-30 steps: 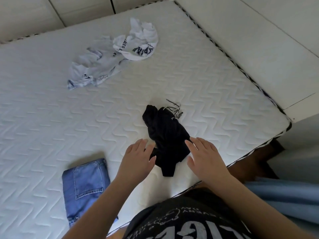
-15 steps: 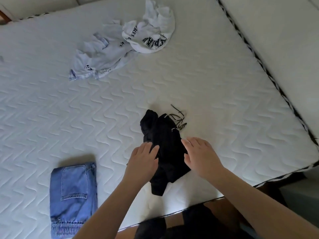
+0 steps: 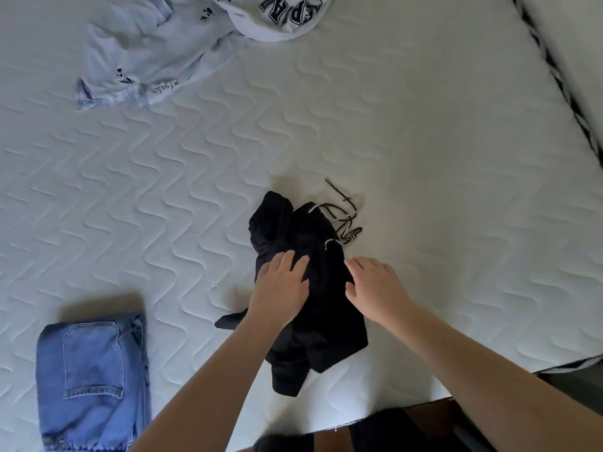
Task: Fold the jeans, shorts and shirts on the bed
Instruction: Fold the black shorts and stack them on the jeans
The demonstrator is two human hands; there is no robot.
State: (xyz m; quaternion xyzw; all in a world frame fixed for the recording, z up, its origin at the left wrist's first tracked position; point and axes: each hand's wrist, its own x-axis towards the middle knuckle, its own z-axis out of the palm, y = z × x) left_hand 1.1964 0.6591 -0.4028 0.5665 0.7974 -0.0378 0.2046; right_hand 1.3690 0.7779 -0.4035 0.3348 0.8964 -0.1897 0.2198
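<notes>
Crumpled black shorts [image 3: 323, 324] with a loose drawstring [image 3: 346, 216] lie near the bed's front edge. My left hand [image 3: 280, 288] rests flat on their left side, fingers straight. My right hand [image 3: 375, 285] sits at their right edge with fingers extended, touching the cloth. Folded blue jeans [image 3: 91, 380] lie at the front left of the mattress [image 3: 424, 158]. A pale, crumpled shirt with small prints [image 3: 140, 57] lies at the far left, and a white shirt with dark lettering [image 3: 280, 17] is bunched beside it at the top.
The mattress's right edge with dark piping [image 3: 554, 70] runs diagonally at the top right. Its front edge is close to my body, with dark floor [image 3: 434, 422] below it.
Both hands moved forward onto the black shorts; the left now lies on the cloth, the right reaches its right edge. The view moved closer to the bed.
</notes>
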